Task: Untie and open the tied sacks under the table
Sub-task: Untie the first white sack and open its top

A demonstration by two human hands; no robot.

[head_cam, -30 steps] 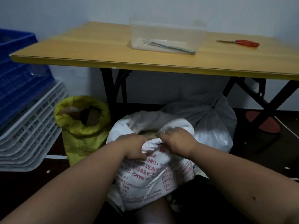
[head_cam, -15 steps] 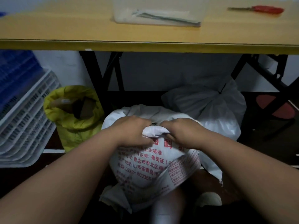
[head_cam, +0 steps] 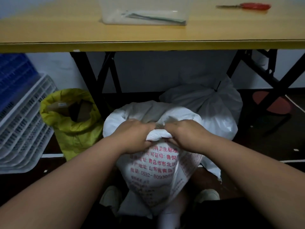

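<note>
While both hands grip its rolled rim, the white printed sack (head_cam: 155, 169) stands open.
Left hand (head_cam: 133, 135) and right hand (head_cam: 186, 134) curl their fingers around the rim.

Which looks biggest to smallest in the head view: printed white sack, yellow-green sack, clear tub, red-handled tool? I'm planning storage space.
1. printed white sack, though nearest the camera
2. yellow-green sack
3. clear tub, top cut off by the frame, so unsure against the yellow-green sack
4. red-handled tool
</note>
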